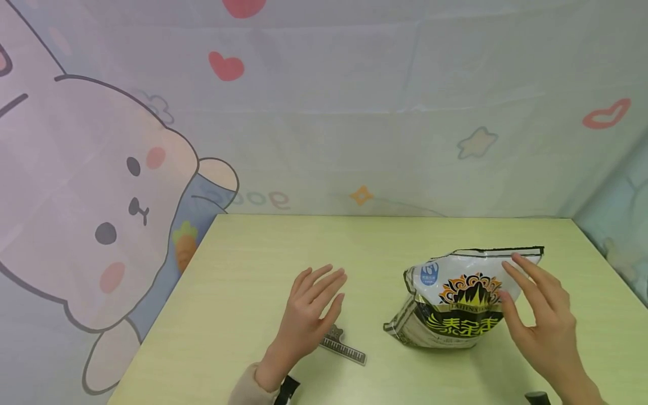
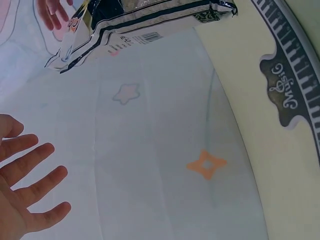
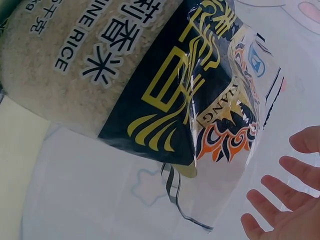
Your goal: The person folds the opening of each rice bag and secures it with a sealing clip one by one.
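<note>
A bag of rice stands on the table at right, its top slanting up toward the right. My right hand is at the bag's upper right, fingers spread, overlapping its edge in the head view. In the right wrist view, that hand's fingers are apart from the bag's printed front. My left hand hovers left of the bag with fingers extended, holding nothing. Partly hidden under it lies a strip printed with piano keys; its tab reads "Music" in the left wrist view.
The pale yellow table reaches back to a hanging cloth backdrop printed with a rabbit, hearts and stars. Another cloth hangs along the table's right side. Dark straps show at both wrists.
</note>
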Tool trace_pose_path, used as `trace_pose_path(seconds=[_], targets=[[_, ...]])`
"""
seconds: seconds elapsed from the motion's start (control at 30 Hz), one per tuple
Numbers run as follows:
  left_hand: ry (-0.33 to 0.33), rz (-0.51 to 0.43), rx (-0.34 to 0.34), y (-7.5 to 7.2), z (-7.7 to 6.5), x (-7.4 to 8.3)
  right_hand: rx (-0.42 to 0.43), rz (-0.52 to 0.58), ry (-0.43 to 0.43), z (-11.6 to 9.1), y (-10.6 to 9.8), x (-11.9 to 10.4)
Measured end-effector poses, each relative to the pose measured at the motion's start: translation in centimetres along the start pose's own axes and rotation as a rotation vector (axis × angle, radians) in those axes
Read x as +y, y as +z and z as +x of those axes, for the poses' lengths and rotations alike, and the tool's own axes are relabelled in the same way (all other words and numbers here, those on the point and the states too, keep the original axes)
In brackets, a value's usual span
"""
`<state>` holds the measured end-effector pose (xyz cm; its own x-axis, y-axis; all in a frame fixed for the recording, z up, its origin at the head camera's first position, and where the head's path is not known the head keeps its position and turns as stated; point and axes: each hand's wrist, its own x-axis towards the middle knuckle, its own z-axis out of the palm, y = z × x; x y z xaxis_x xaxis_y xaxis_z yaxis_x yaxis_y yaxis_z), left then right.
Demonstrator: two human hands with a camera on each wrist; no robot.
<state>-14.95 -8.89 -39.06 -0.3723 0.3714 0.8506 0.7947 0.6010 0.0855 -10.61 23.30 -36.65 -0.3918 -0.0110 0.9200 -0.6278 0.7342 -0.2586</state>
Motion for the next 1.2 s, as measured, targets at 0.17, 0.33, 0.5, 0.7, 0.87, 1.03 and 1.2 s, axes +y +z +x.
trace_pose_path(seconds=[0.17, 0.33, 0.5, 0.7, 0.87, 1.03, 1.2], targets=[[0.02, 0.0, 0.0, 0.3, 0.5, 0.5, -0.002, 0.01, -0.019, 0.1, 0.4, -0.2], [0.022, -0.009, 0.012, 0.5, 1.0, 1.0, -0.005, 0.032, -0.044, 0.6, 0.8, -0.6], [0.035, -0.018, 0.028, 0.7, 1.7, 1.5, -0.025, 0.041, -0.047, 0.7, 1.1, -0.5], [0.062, -0.023, 0.042, 1.4, 2.3, 2.0, -0.04, 0.054, -0.035, 0.6, 1.7, -0.2], [0.06, -0.041, 0.044, 1.9, 2.7, 2.4, -0.055, 0.067, -0.021, 0.9, 2.2, -0.3], [0.045, -0.05, 0.015, 2.4, 3.0, 2.9, -0.073, 0.084, -0.006, 1.2, 2.7, -0.4], [0.022, -0.103, -0.034, 2.9, 3.2, 3.0, -0.095, 0.095, 0.009, 1.4, 3.1, -0.6]])
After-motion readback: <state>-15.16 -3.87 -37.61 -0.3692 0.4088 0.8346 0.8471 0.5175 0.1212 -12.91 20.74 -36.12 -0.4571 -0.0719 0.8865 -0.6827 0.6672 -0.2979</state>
